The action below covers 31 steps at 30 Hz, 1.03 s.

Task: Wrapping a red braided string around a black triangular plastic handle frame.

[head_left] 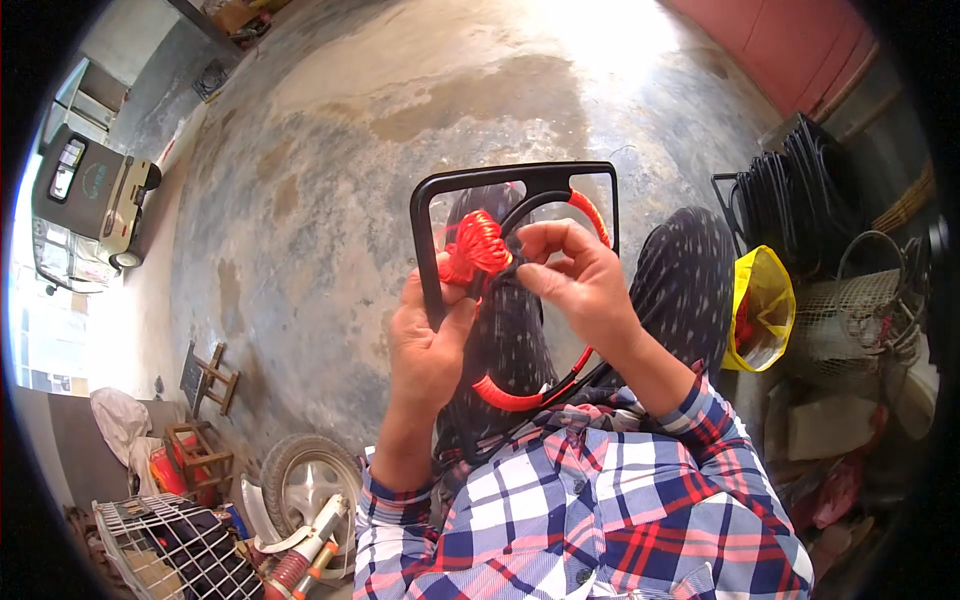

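Note:
A black rectangular frame (pixel 500 177) with a round black ring inside it stands over my lap. Bright orange-red cord is wound tightly around parts of the ring (pixel 507 397), at its lower side and upper right. My left hand (pixel 425 340) is closed around the frame's left bar, with a bundle of orange-red cord (pixel 480 241) at its fingertips. My right hand (pixel 580 280) has thumb and forefinger bent toward each other beside the bundle, at a dark part of the ring. What lies between those fingertips is too small to make out.
To my right stands an open yellow bag (pixel 762 310) with red material inside, beside a wire basket (pixel 845 310) and a stack of black frames (pixel 800 195). At lower left are a wheel (pixel 310 490), a white wire crate (pixel 180 550) and small wooden stools (pixel 215 380). A vehicle (pixel 95 195) is at far left.

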Tool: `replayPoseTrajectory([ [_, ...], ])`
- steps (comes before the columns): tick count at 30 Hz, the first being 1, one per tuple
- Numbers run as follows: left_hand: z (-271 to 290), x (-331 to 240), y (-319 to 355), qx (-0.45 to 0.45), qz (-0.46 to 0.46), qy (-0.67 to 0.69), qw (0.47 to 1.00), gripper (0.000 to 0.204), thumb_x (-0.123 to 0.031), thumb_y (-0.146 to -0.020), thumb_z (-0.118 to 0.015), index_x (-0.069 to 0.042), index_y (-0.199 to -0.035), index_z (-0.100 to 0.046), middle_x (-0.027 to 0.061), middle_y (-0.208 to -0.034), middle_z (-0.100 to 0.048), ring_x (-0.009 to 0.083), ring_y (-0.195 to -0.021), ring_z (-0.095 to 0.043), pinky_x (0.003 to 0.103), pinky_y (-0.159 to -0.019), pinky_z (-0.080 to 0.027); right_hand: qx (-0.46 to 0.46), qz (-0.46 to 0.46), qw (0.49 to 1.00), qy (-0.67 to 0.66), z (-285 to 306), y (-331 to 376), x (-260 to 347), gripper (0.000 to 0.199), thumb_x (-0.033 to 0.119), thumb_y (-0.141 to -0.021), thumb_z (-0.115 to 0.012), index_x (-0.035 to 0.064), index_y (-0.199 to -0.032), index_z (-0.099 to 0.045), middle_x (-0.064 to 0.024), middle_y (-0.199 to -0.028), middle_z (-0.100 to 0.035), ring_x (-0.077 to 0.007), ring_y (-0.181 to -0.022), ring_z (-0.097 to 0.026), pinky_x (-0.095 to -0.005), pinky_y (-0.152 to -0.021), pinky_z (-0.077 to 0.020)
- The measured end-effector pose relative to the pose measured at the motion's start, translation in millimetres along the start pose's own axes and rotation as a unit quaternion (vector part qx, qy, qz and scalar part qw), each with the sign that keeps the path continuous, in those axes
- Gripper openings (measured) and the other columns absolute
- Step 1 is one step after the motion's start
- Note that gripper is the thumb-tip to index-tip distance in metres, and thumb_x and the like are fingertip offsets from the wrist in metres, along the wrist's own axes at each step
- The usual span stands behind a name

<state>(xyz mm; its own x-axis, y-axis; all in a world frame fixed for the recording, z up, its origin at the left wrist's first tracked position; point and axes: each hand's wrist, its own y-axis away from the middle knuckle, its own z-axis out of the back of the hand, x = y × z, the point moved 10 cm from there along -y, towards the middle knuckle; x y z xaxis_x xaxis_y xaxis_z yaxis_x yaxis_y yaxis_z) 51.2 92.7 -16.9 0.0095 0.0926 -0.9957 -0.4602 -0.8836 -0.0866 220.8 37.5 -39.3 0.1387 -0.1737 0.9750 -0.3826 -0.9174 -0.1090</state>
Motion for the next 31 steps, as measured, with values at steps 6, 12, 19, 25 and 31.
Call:
replayPoseTrajectory([
  [6,-17,-26,-1,0.030,-0.085,-0.085,0.992,0.017,0.003,-0.084,-0.064,-0.001,-0.100,-0.069,0.0151,-0.129,-0.054,0.0205,-0.115,-0.056,0.033,-0.094,-0.045,0.008,0.232,0.936,0.263,-29,-2,62,0.026,0.012,-0.075,-0.078,0.0028,-0.096,-0.068,-0.0100,-0.094,-0.059,-0.0246,-0.091,-0.059,-0.0365,-0.087,-0.0474],
  [12,1,-23,1,-0.020,-0.125,-0.125,0.984,0.009,0.000,-0.084,-0.066,-0.001,-0.092,-0.070,0.0166,-0.137,-0.048,0.0228,-0.119,-0.052,0.034,-0.094,-0.044,-0.034,0.099,0.973,-0.208,4,-9,46,0.024,0.012,-0.090,-0.068,0.0048,-0.112,-0.061,-0.0064,-0.113,-0.061,-0.0180,-0.103,-0.058,-0.0359,-0.094,-0.0447],
  [19,22,25,2,-0.029,0.041,0.010,0.999,0.009,-0.009,-0.093,-0.061,-0.002,-0.098,-0.064,0.0141,-0.099,-0.067,0.0135,-0.072,-0.064,0.024,-0.067,-0.050,0.203,0.037,0.922,-0.327,-17,25,54,0.056,0.032,-0.101,-0.051,0.0044,-0.146,-0.033,-0.0147,-0.098,-0.063,-0.0247,-0.087,-0.065,-0.0385,-0.080,-0.0515],
  [25,17,33,1,-0.020,0.118,0.052,0.991,0.023,-0.022,-0.097,-0.060,0.000,-0.102,-0.060,0.0102,-0.069,-0.067,0.0128,-0.053,-0.060,0.024,-0.050,-0.049,0.191,-0.067,0.933,-0.297,-26,53,11,0.045,0.022,-0.098,-0.059,0.0050,-0.137,-0.043,0.0002,-0.107,-0.056,-0.0067,-0.089,-0.054,-0.0230,-0.076,-0.0449],
  [31,14,37,2,0.008,0.130,0.069,0.989,0.018,-0.020,-0.097,-0.061,-0.003,-0.102,-0.059,0.0088,-0.069,-0.066,0.0134,-0.056,-0.060,0.026,-0.053,-0.049,0.099,-0.130,0.951,-0.261,2,44,-36,0.023,0.024,-0.098,-0.059,0.0083,-0.113,-0.051,0.0028,-0.094,-0.054,-0.0054,-0.086,-0.052,-0.0217,-0.076,-0.0438],
])
